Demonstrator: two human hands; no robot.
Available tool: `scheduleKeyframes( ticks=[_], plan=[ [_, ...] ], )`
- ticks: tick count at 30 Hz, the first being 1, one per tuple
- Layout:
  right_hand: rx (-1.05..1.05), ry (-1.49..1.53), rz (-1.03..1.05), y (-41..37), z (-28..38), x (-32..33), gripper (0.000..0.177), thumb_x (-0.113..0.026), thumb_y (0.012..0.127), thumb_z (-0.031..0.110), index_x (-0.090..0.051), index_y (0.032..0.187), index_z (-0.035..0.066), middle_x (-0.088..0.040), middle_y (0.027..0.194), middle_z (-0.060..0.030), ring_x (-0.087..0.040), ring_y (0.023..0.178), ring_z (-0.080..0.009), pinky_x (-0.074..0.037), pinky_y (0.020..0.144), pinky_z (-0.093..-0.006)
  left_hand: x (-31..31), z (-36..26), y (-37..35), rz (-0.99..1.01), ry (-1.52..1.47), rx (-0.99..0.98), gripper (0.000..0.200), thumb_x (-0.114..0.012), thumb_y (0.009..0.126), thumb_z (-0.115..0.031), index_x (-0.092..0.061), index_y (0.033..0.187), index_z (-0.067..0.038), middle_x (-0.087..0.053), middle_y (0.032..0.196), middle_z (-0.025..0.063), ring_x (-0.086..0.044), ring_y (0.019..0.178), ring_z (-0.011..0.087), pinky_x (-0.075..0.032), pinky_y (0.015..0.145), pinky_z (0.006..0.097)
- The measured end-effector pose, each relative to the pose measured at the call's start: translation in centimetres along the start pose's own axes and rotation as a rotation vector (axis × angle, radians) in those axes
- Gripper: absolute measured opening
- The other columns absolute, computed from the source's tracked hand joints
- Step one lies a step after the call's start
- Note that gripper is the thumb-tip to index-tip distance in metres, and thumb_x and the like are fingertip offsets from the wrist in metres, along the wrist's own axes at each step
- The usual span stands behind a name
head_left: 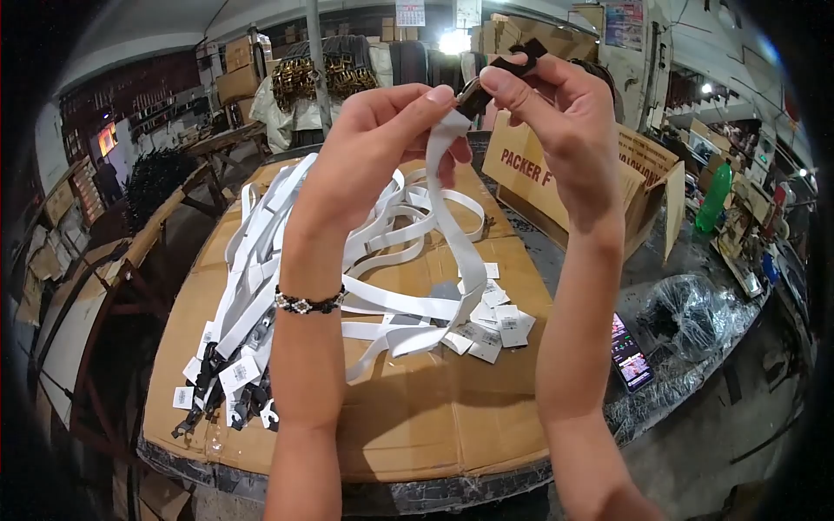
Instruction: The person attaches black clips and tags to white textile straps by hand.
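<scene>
Raised in front of me, my left hand [378,143] pinches a white belt [445,156] near its dark metal-edged buckle end [473,98]. My right hand [569,117] is closed on a small black plastic hanger hook [526,59], its thumb right by the buckle end. From between the hands the belt hangs down to the cardboard-covered table [408,434]. Beneath it, loose white price tags [486,334] lie in a scatter. To the left is a pile of white belts [261,260], with black hooks and tags at their near ends.
An open carton [530,165] stands behind the table on the right. A phone [632,356] with a lit screen and a plastic-wrapped bundle [691,317] lie on the right side. A green bottle [715,195] is farther right. Wooden racks [148,252] run along the left.
</scene>
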State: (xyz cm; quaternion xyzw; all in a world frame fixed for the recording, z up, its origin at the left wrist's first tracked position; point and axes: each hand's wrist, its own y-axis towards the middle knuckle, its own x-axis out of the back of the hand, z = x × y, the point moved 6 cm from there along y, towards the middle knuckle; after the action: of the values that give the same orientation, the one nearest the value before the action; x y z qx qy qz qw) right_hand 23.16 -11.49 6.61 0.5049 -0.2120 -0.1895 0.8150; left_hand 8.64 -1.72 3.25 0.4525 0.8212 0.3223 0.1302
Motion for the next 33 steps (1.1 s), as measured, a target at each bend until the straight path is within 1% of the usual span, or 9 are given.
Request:
scheduleKeyframes(
  ticks=[1,3,6,9,13,16,19,27,33],
  plan=[
    [0.003,0.045,0.031,0.1,0.0,-0.1,0.017,-0.077,0.091,0.015,-0.072,0.094,-0.001,-0.07,0.08,0.0002,-0.061,0.075,-0.0035,-0.047,0.066,-0.0205,0.0,0.1,0.1,0.001,0.022,0.0,0.031,-0.056,0.106,-0.028,-0.067,0.109,0.001,-0.071,0.08,0.0119,-0.066,0.065,0.0148,-0.052,0.057,0.026],
    [0.01,0.134,0.096,0.1,0.0,-0.7,0.018,-0.076,0.092,0.015,-0.072,0.098,-0.001,-0.07,0.084,-0.0001,-0.062,0.079,-0.0045,-0.049,0.07,-0.0213,-0.4,-0.2,0.0,0.008,0.001,-0.021,0.033,-0.057,0.106,-0.028,-0.069,0.105,0.003,-0.071,0.078,0.0109,-0.064,0.061,0.0139,-0.051,0.057,0.0259],
    [0.006,0.388,0.156,-0.5,0.4,-2.3,0.02,-0.074,0.094,0.015,-0.07,0.106,-0.001,-0.07,0.092,-0.0011,-0.063,0.085,-0.0065,-0.053,0.077,-0.0237,-0.9,-0.6,-0.1,-0.015,-0.044,-0.043,0.034,-0.058,0.106,-0.027,-0.07,0.103,0.005,-0.07,0.075,0.0098,-0.06,0.057,0.0123,-0.048,0.055,0.0252],
    [0.093,0.35,0.26,-0.2,0.3,-2.4,0.022,-0.073,0.095,0.014,-0.067,0.111,-0.001,-0.07,0.098,-0.0028,-0.064,0.089,-0.0085,-0.055,0.083,-0.0262,-1.1,-0.9,-0.3,-0.03,-0.043,-0.033,0.035,-0.057,0.106,-0.028,-0.07,0.103,0.004,-0.068,0.073,0.0088,-0.056,0.055,0.0107,-0.044,0.052,0.0247],
    [0.059,0.414,0.238,-0.2,0.1,-2.4,0.019,-0.072,0.095,0.012,-0.067,0.108,-0.001,-0.07,0.098,-0.0037,-0.065,0.09,-0.0092,-0.055,0.083,-0.0264,-1.4,-1.2,-0.6,-0.014,-0.061,-0.008,0.036,-0.057,0.106,-0.028,-0.07,0.101,0.004,-0.067,0.071,0.0074,-0.053,0.054,0.009,-0.041,0.051,0.0238],
    [0.059,0.479,0.188,-0.3,0.0,-3.3,0.019,-0.073,0.094,0.011,-0.067,0.107,-0.001,-0.07,0.098,-0.004,-0.065,0.09,-0.0096,-0.056,0.082,-0.0261,-1.0,-2.0,-0.8,-0.007,0.013,-0.045,0.035,-0.056,0.107,-0.028,-0.07,0.099,0.003,-0.066,0.07,0.0064,-0.052,0.055,0.0078,-0.041,0.052,0.0229],
    [0.058,0.477,0.154,-0.4,-0.4,-3.6,0.02,-0.075,0.093,0.012,-0.067,0.108,-0.001,-0.07,0.098,-0.0039,-0.065,0.09,-0.0099,-0.056,0.082,-0.026,-0.6,-1.9,-0.9,0.009,0.091,-0.075,0.035,-0.056,0.107,-0.03,-0.069,0.103,0.002,-0.068,0.073,0.0069,-0.051,0.052,0.0042,-0.035,0.046,0.0178],
    [0.021,0.427,0.125,-0.4,-1.0,-3.7,0.021,-0.076,0.093,0.015,-0.069,0.108,0.001,-0.071,0.099,-0.0042,-0.065,0.095,-0.0102,-0.054,0.085,-0.0254,-0.5,-1.9,-0.9,0.039,0.139,-0.115,0.032,-0.058,0.106,-0.028,-0.07,0.105,0.002,-0.066,0.072,0.004,-0.051,0.054,0.003,-0.035,0.047,0.0181],
    [0.054,0.462,0.13,-0.3,-1.8,-3.9,0.022,-0.076,0.093,0.017,-0.069,0.107,0.001,-0.071,0.099,-0.0036,-0.065,0.092,-0.0102,-0.054,0.085,-0.0264,-0.5,-2.0,-1.0,0.032,0.237,-0.14,0.032,-0.057,0.106,-0.028,-0.07,0.102,0.002,-0.065,0.071,0.003,-0.049,0.054,0.0024,-0.035,0.048,0.0187]
  ],
)
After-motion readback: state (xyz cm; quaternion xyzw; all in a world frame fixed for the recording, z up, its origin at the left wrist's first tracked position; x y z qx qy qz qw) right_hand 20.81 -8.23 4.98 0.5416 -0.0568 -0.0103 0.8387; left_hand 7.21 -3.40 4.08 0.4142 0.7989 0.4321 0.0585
